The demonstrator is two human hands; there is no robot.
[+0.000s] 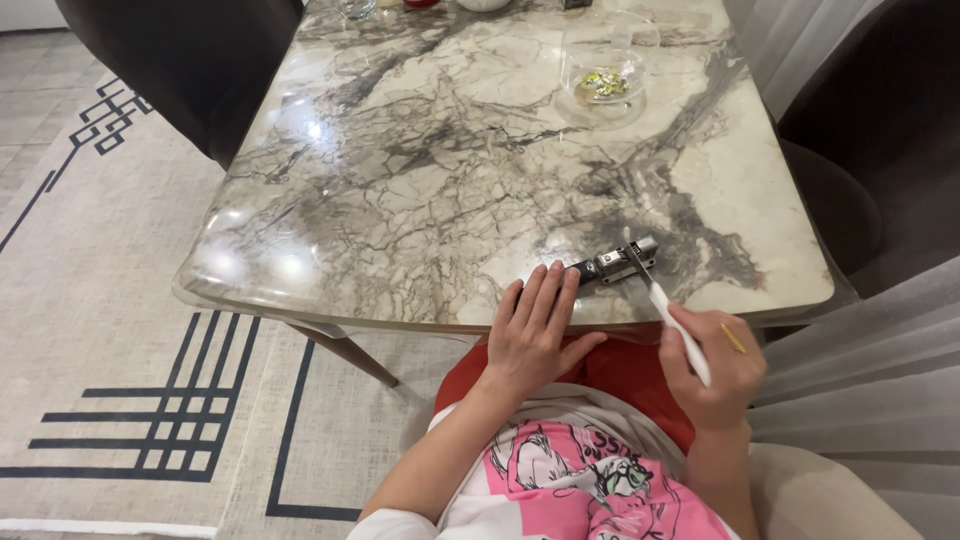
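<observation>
A small metal hinge-like part point(612, 264) lies near the front edge of the marble table point(430, 170). My left hand point(535, 325) rests flat on the table edge, fingers together, its fingertips touching the left end of the metal part. My right hand point(708, 368) is closed around a white-handled tool point(672, 322), whose tip meets the right end of the metal part. A thin yellow stick point(733, 338) pokes out beside my right hand's fingers.
A clear glass bowl point(603, 85) with small gold and white bits stands at the back right. Dark chairs point(190, 60) sit at the far left and at the right point(870, 150). A sheer curtain point(870, 380) hangs at the right. A patterned rug point(120, 330) covers the floor.
</observation>
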